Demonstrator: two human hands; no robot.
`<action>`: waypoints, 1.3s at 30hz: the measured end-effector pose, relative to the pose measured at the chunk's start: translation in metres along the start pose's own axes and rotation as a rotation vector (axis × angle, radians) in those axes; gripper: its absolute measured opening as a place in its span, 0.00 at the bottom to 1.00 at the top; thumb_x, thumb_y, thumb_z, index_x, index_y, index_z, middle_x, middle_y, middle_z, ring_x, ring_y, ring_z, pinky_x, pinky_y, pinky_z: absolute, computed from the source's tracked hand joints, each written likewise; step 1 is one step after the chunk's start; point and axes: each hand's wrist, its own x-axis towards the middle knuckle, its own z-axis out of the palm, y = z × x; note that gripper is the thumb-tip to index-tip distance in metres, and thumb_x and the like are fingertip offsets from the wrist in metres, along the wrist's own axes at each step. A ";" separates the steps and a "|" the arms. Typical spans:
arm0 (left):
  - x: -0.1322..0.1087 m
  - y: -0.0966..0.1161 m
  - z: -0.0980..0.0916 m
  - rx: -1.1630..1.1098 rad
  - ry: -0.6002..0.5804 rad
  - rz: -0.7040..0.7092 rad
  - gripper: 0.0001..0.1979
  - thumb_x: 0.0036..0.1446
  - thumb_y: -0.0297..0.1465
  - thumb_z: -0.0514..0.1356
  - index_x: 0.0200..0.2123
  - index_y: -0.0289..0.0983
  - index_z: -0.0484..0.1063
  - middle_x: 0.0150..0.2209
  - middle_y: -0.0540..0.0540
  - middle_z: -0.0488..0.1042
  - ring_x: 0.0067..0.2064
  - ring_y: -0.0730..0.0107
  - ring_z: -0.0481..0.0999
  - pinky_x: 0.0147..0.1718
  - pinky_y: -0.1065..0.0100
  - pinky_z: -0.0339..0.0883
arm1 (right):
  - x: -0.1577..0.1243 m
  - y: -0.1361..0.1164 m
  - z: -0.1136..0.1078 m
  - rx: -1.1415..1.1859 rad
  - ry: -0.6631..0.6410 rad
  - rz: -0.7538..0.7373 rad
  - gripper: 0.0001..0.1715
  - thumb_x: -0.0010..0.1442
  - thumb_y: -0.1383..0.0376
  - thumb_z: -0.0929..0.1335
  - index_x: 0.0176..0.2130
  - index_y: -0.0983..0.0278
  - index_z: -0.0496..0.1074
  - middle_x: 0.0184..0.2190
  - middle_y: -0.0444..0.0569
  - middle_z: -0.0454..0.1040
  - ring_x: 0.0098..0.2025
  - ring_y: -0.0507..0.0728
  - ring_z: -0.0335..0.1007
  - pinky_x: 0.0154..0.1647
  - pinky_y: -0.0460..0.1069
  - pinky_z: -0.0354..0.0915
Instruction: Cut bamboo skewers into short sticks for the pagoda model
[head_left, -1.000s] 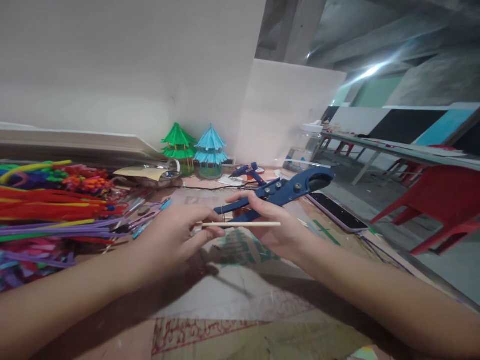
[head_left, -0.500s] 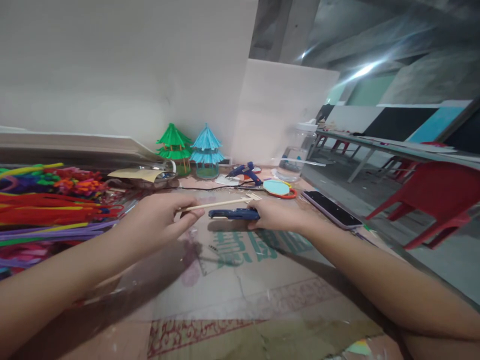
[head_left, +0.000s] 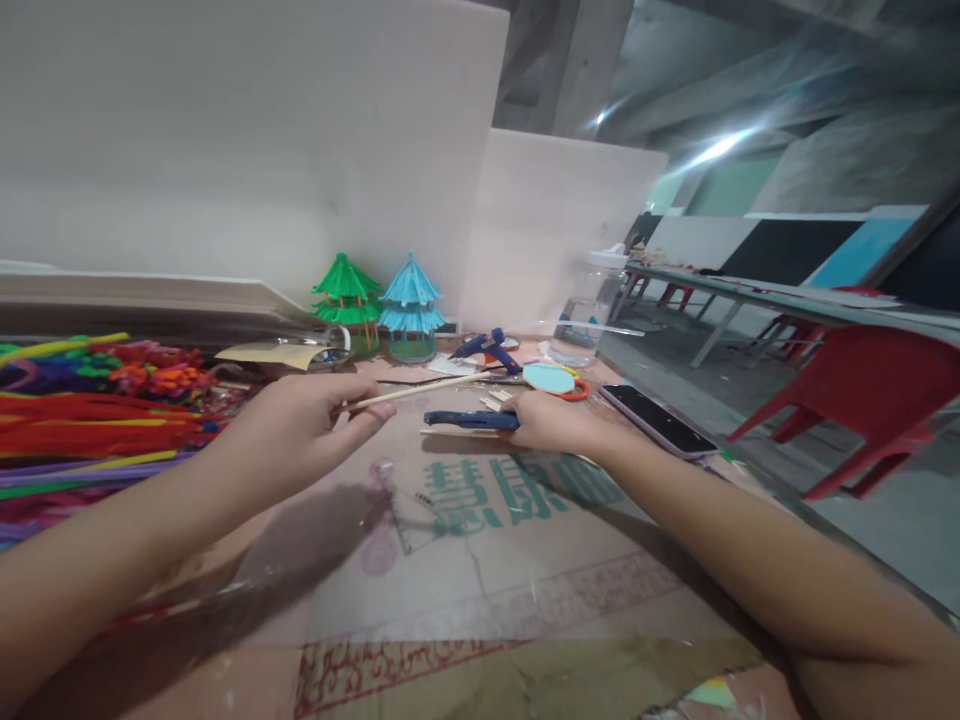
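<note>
My left hand [head_left: 330,415] is closed, pinching a thin wooden stick [head_left: 427,388] between thumb and fingers. The stick points right and slightly up, its far end above the tool. My right hand [head_left: 551,422] is wrapped around a dark blue hand tool [head_left: 469,420] that points left; its exact kind is unclear because my fingers hide one end. Just under the tool runs another thin pale stick [head_left: 457,433], partly behind my hand. Several short cut stick pieces [head_left: 495,400] show beside my right fingertips.
Colourful pipe cleaners [head_left: 97,420] lie in bundles at left. Behind stand a green pagoda model [head_left: 346,290] and a blue one [head_left: 410,300], a blue glue gun [head_left: 484,345], a light-blue octagonal piece [head_left: 549,377] and a clear bottle [head_left: 585,310]. A phone [head_left: 660,420] lies right.
The left hand's stick has tilted up and its far end has moved up, away from the right hand. A pale stick now shows more clearly below the tool.
</note>
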 end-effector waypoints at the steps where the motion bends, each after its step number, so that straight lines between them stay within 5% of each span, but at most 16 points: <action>1: 0.000 0.000 -0.001 0.006 -0.005 -0.011 0.20 0.60 0.44 0.50 0.33 0.36 0.76 0.26 0.49 0.74 0.26 0.68 0.68 0.26 0.72 0.56 | 0.001 0.002 0.001 0.030 0.000 0.015 0.07 0.49 0.63 0.72 0.31 0.64 0.75 0.25 0.50 0.75 0.29 0.56 0.70 0.28 0.47 0.58; 3: -0.001 0.001 -0.003 0.005 -0.004 -0.025 0.20 0.61 0.43 0.50 0.33 0.36 0.76 0.25 0.50 0.73 0.26 0.69 0.68 0.27 0.72 0.56 | 0.004 0.004 0.002 0.164 -0.024 0.033 0.06 0.48 0.64 0.71 0.30 0.64 0.73 0.20 0.45 0.71 0.24 0.53 0.65 0.25 0.46 0.57; 6: -0.001 0.000 -0.006 -0.018 0.003 -0.046 0.18 0.62 0.41 0.51 0.34 0.35 0.76 0.25 0.52 0.72 0.27 0.71 0.67 0.28 0.73 0.55 | 0.003 0.002 -0.002 0.658 -0.083 -0.036 0.10 0.48 0.60 0.70 0.27 0.63 0.66 0.15 0.38 0.61 0.19 0.48 0.55 0.23 0.45 0.55; 11: 0.001 -0.011 -0.001 -0.049 0.052 -0.010 0.19 0.62 0.42 0.51 0.32 0.37 0.75 0.24 0.51 0.72 0.27 0.69 0.69 0.27 0.72 0.56 | -0.030 -0.013 -0.027 1.339 -0.159 -0.453 0.21 0.48 0.55 0.74 0.23 0.61 0.60 0.13 0.32 0.52 0.16 0.44 0.44 0.20 0.43 0.49; 14: 0.003 -0.014 0.002 -0.061 0.059 0.020 0.18 0.61 0.43 0.51 0.30 0.38 0.74 0.22 0.51 0.71 0.25 0.70 0.67 0.25 0.71 0.55 | -0.058 -0.017 -0.048 1.380 -0.232 -0.701 0.29 0.46 0.48 0.73 0.18 0.61 0.56 0.09 0.30 0.47 0.11 0.42 0.42 0.18 0.41 0.47; 18: -0.001 -0.006 0.000 -0.134 0.092 -0.006 0.18 0.62 0.44 0.49 0.34 0.38 0.71 0.28 0.49 0.74 0.29 0.67 0.70 0.28 0.70 0.59 | -0.070 -0.021 -0.063 1.446 -0.040 -0.626 0.26 0.46 0.48 0.75 0.20 0.61 0.61 0.10 0.30 0.47 0.12 0.42 0.39 0.17 0.41 0.46; 23: -0.006 0.005 -0.001 -0.325 0.173 -0.011 0.19 0.62 0.44 0.48 0.26 0.39 0.66 0.23 0.52 0.65 0.26 0.70 0.65 0.25 0.71 0.60 | -0.050 -0.041 -0.035 1.480 0.052 -0.553 0.13 0.50 0.58 0.76 0.32 0.61 0.73 0.19 0.37 0.63 0.20 0.47 0.57 0.26 0.45 0.62; 27: -0.008 0.009 0.012 -0.485 0.026 -0.025 0.18 0.59 0.45 0.54 0.33 0.37 0.75 0.25 0.51 0.69 0.26 0.72 0.66 0.24 0.72 0.58 | -0.045 -0.062 -0.005 1.551 0.124 -0.537 0.18 0.54 0.50 0.73 0.36 0.61 0.74 0.33 0.47 0.74 0.37 0.55 0.71 0.45 0.53 0.68; 31: -0.014 0.013 0.030 -0.584 -0.178 -0.007 0.16 0.60 0.42 0.56 0.41 0.41 0.79 0.30 0.50 0.76 0.29 0.70 0.70 0.26 0.72 0.61 | -0.049 -0.070 0.005 1.543 0.207 -0.479 0.23 0.55 0.43 0.70 0.38 0.58 0.75 0.32 0.46 0.72 0.32 0.52 0.68 0.34 0.47 0.67; 34: -0.020 0.016 0.036 -0.608 -0.175 -0.039 0.16 0.58 0.40 0.58 0.45 0.43 0.78 0.29 0.51 0.76 0.27 0.71 0.70 0.25 0.72 0.61 | -0.049 -0.068 0.006 1.484 0.146 -0.424 0.29 0.52 0.39 0.70 0.40 0.59 0.75 0.29 0.45 0.69 0.28 0.51 0.63 0.27 0.46 0.64; 39: -0.019 0.022 0.029 -0.618 -0.141 -0.023 0.15 0.55 0.39 0.59 0.42 0.42 0.80 0.26 0.52 0.75 0.24 0.74 0.66 0.22 0.74 0.58 | -0.047 -0.069 -0.003 1.453 0.125 -0.441 0.30 0.52 0.39 0.70 0.41 0.59 0.74 0.30 0.44 0.67 0.30 0.51 0.65 0.30 0.47 0.67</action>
